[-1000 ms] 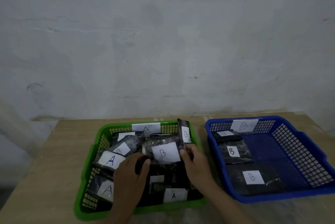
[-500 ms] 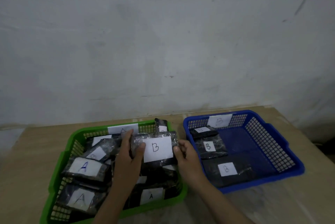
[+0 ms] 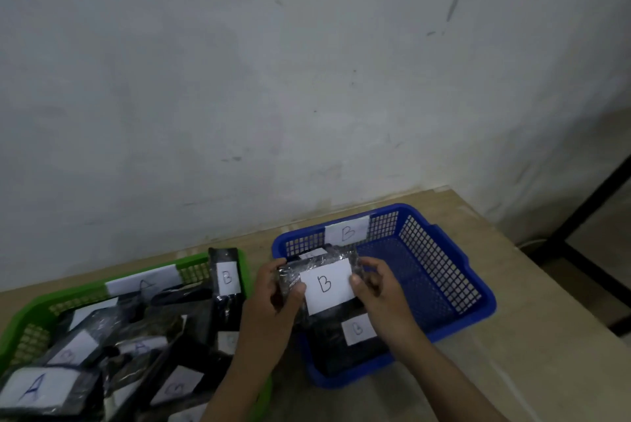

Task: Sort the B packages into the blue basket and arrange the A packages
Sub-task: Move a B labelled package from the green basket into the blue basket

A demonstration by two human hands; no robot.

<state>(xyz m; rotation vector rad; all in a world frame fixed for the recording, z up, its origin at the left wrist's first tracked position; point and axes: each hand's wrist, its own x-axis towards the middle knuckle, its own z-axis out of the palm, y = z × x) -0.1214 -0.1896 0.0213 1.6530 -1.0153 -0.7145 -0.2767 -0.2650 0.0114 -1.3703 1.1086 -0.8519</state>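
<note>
Both hands hold one black plastic-wrapped B package (image 3: 326,283) with a white label, above the left part of the blue basket (image 3: 440,271). My left hand (image 3: 276,298) grips its left edge and my right hand (image 3: 379,285) its right edge. Under it in the blue basket lies another B package (image 3: 356,329). The green basket (image 3: 41,309) at the left holds several black packages, among them an A package (image 3: 37,385) at the front left and a B package (image 3: 227,280) standing upright in its far right corner.
Both baskets sit on a light wooden table (image 3: 512,353) against a pale wall. Paper tags mark the green basket A (image 3: 143,283) and the blue basket B (image 3: 346,233). A black metal frame (image 3: 594,203) stands past the table's right edge.
Both hands lifted the B package out of the green basket and carried it right, over the blue basket. The camera turned right as well.
</note>
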